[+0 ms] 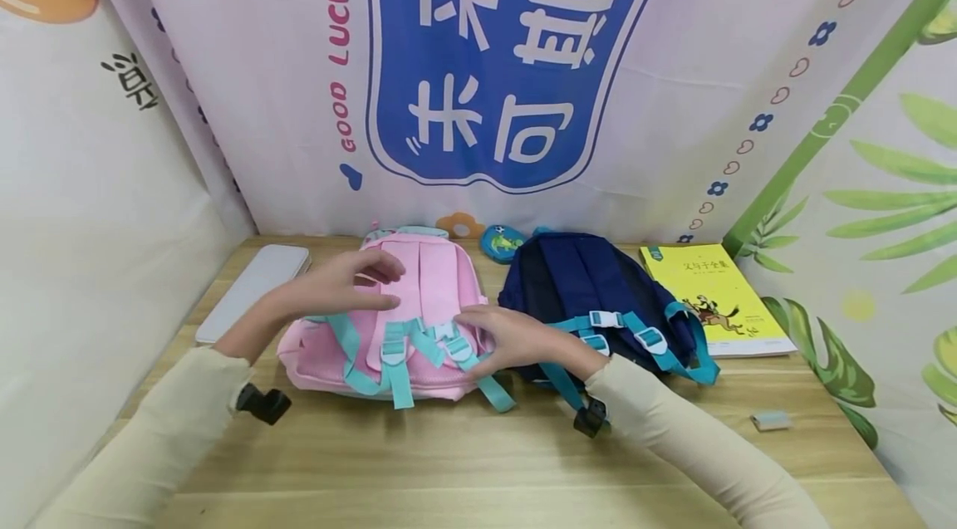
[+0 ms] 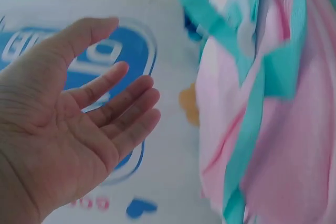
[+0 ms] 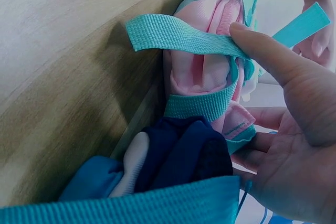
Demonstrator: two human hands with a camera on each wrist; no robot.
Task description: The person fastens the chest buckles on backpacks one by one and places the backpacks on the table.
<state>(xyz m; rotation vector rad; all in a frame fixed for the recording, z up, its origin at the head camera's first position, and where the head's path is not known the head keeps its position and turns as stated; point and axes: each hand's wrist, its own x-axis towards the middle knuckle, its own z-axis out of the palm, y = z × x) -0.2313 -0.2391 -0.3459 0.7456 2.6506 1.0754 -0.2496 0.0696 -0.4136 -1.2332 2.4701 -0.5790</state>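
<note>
A pink backpack (image 1: 449, 276) with teal straps and white buckles lies on the table, strap side up. My left hand (image 1: 340, 284) is over its left side with fingers spread and curved. In the left wrist view its palm (image 2: 73, 129) faces the camera, apart from the bag. At the bag's right edge is my right hand (image 1: 516, 340), thumb and fingers apart. The right wrist view shows the thumb against a loose teal strap (image 3: 178, 35) and fingers beside a pink tab (image 3: 239, 119); whether they grip it is unclear.
A navy backpack (image 1: 576, 263) with teal straps lies close on the right, beside a yellow book (image 1: 703, 288). A white flat case (image 1: 250, 288) lies far left. Behind the bags sits a small blue round item (image 1: 501, 242). A small grey piece (image 1: 770, 420) lies at right.
</note>
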